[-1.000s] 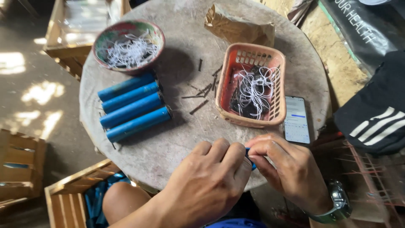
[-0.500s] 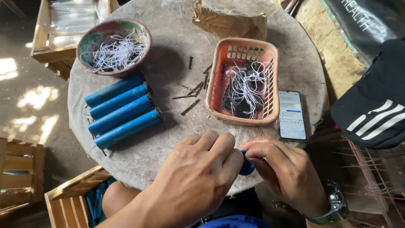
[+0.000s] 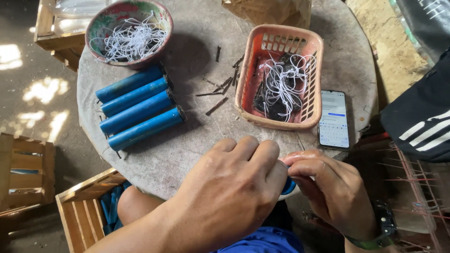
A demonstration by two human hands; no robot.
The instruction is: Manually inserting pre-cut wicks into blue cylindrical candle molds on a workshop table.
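Note:
My left hand is closed around a blue tube, and only the tube's end shows between my two hands at the round table's near edge. My right hand pinches that same end with its fingertips. Several more blue tubes lie side by side on the table's left part. An orange plastic basket holds white strings and dark pieces. A painted bowl at the back left holds more white strings.
A phone lies face up right of the basket. Dark sticks are scattered mid-table. A brown paper bag sits at the back. Wooden crates stand on the floor at left; dark clothing hangs at right.
The view has shifted slightly toward the table. My hands stay together on the blue tube at the near edge, with the fingers of my right hand moving a little at its end.

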